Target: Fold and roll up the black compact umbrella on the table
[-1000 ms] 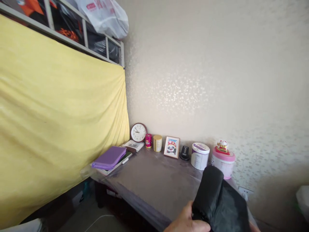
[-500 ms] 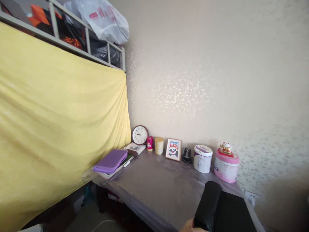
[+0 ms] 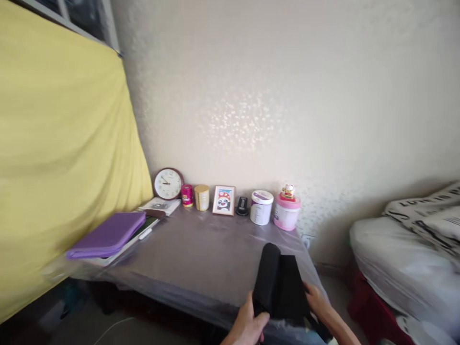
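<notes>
A black rolled mat (image 3: 266, 278), partly unrolled into a flat flap on its right side, is held over the near right part of the table (image 3: 204, 258). My left hand (image 3: 248, 321) closes around the near end of the roll, thumb on top. The outer edge of the flap is gripped by my right hand (image 3: 316, 302), whose fingers are partly hidden by the mat. Beyond the roll stand a white tub with a purple-rimmed lid (image 3: 261, 211) and a pink-and-white tub (image 3: 286, 215) topped by a small cat figurine (image 3: 288, 191).
Along the wall stand a round clock (image 3: 168, 183), a pink can (image 3: 187, 196), a yellow canister (image 3: 201, 198), a panda picture frame (image 3: 223, 200) and a black object (image 3: 242, 206). A purple folder (image 3: 108, 234) lies left, by a yellow curtain (image 3: 72, 143). Wrapped bedding (image 3: 402, 254) is at right.
My view has swung to the right, bringing the bedding into sight. My right hand now shows at the mat's edge, and more of my left hand is visible.
</notes>
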The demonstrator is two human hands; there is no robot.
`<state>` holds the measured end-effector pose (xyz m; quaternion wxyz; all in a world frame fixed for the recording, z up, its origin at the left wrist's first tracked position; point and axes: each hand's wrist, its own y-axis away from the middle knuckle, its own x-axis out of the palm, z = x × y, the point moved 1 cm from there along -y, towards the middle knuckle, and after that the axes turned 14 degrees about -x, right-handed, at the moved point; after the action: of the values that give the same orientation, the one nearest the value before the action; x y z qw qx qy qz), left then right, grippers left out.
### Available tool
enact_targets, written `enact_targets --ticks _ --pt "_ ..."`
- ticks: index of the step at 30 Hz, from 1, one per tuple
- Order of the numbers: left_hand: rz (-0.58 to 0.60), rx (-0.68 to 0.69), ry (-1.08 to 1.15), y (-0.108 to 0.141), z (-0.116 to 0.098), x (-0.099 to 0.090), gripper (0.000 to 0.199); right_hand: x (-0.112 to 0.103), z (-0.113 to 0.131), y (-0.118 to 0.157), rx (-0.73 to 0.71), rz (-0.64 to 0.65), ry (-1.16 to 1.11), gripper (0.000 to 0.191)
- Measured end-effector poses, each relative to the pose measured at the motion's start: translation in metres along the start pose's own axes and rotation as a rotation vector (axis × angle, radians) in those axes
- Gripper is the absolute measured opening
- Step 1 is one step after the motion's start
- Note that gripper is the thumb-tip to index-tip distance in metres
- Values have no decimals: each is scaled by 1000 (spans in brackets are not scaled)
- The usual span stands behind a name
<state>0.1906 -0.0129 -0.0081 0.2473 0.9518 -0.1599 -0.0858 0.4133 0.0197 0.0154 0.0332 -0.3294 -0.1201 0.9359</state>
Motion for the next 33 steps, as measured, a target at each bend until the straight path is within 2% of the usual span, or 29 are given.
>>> enact_targets --ticks 2,5,10,14,16,19,22,25,29,33 --pt "-11 -2 -16 2 -1 4 48 -8 -7 -15 56 -6 -28 32" --pt "-31 -20 -39 3 -3 8 50 -13 -2 -19 149 -49 -18 41" --pt "-52 -22 -102 4 -6 8 51 -1 17 -16 53 -58 230 41" --pt "-73 8 -124 -1 -3 6 52 8 9 -21 49 -39 409 37" --pt "-99 21 -146 -3 0 5 55 8 6 -25 46 -20 388 32" --pt "-119 0 -184 -6 2 3 60 10 13 -35 24 -32 233 29" --pt "-177 -3 -266 -4 0 0 60 23 32 -50 -15 -29 74 34" --pt "-248 -17 -396 0 -5 -2 62 47 48 -64 -27 -4 -4 35" --pt "-265 -114 -564 1 -10 -1 67 76 51 -75 -47 -5 81 23" --pt "-247 -135 -631 -2 -8 1 68 85 47 -77 -65 18 167 21"
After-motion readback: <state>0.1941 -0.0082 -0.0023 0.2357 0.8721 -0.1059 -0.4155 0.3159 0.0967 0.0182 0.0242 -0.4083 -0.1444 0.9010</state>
